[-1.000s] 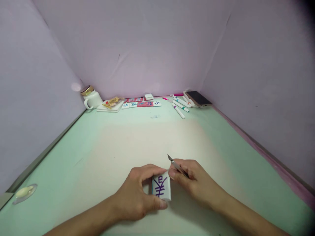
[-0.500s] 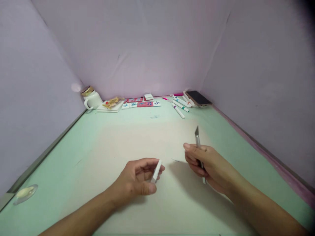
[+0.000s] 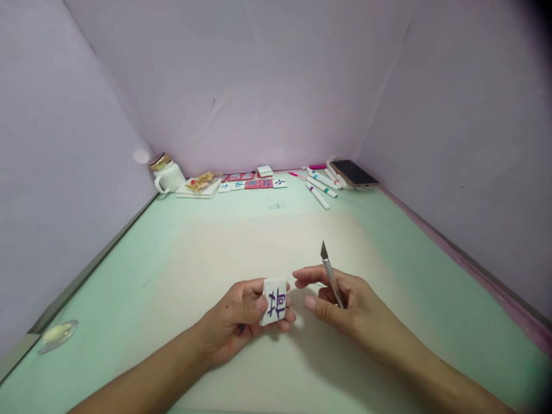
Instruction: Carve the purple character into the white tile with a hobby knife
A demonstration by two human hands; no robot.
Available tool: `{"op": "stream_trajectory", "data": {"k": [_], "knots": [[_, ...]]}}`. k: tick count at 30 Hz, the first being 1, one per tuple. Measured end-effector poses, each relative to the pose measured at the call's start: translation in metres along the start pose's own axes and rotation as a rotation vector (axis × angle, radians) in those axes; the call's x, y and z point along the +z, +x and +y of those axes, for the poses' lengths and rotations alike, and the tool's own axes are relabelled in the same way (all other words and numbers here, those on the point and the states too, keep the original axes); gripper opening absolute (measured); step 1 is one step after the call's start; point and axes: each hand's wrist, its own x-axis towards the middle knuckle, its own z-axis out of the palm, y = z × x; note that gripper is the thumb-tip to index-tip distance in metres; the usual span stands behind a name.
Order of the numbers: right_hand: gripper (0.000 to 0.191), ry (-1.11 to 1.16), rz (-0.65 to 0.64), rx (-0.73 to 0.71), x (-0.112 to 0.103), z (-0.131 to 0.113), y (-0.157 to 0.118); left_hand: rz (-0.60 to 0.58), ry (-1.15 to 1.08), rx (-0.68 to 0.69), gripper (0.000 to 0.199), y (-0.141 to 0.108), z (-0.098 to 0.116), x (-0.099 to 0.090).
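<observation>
A white square tile (image 3: 276,287) with a purple written character on its face is pinched between the thumb and fingers of my left hand (image 3: 241,313), its face turned up toward me. To the right, my right hand (image 3: 349,299) holds a craft knife (image 3: 331,277) with a silver handle, its blade pointing up and away. The knife rests against the hand near the thumb's base, while the thumb and index finger are spread apart beside the tile without touching it. The knife's lower end is hidden by the hand.
At the back stand a white mug (image 3: 169,177) with a gold lid, a packet (image 3: 202,181) on white squares, rows of tiles with characters (image 3: 259,184), several markers (image 3: 318,196) and a phone (image 3: 353,172). An oval dish (image 3: 58,335) lies at the left edge of the green table (image 3: 129,270).
My left hand has turned the tile from edge-on to face-up. My right hand has moved left toward it, thumb and index finger spreading, the knife now tilted left.
</observation>
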Motion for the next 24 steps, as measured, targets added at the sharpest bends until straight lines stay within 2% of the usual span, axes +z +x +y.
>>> {"op": "stream_trajectory", "data": {"k": [4, 7, 10, 12, 15, 18, 21, 24], "knots": [[0.041, 0.013, -0.072, -0.006, 0.006, 0.0, -0.002, -0.061, -0.034, -0.072, 0.047, 0.0, -0.003, 0.001], [0.035, 0.141, -0.201, -0.011, 0.01, 0.001, -0.001, -0.074, -0.038, -0.147, 0.053, 0.001, -0.005, 0.005], [0.035, 0.265, -0.316, 0.023, 0.012, 0.001, -0.001, -0.064, 0.007, -0.216, 0.061, 0.003, -0.006, 0.008], [0.041, 0.353, -0.31, 0.094, 0.011, 0.001, 0.0, -0.025, 0.075, -0.218, 0.066, 0.003, -0.006, 0.009], [0.046, 0.504, -0.288, 0.242, 0.007, 0.002, 0.002, 0.122, 0.294, -0.061, 0.062, 0.001, -0.006, 0.008], [0.048, 0.596, -0.339, 0.348, 0.005, 0.001, 0.004, 0.247, 0.436, 0.11, 0.054, -0.003, -0.007, 0.006], [0.048, 0.653, -0.424, 0.412, 0.007, 0.001, 0.005, 0.198, 0.414, 0.189, 0.053, -0.006, -0.007, 0.007], [0.047, 0.684, -0.489, 0.454, 0.012, 0.005, 0.003, 0.15, 0.462, 0.284, 0.041, -0.006, -0.005, 0.01]]}}
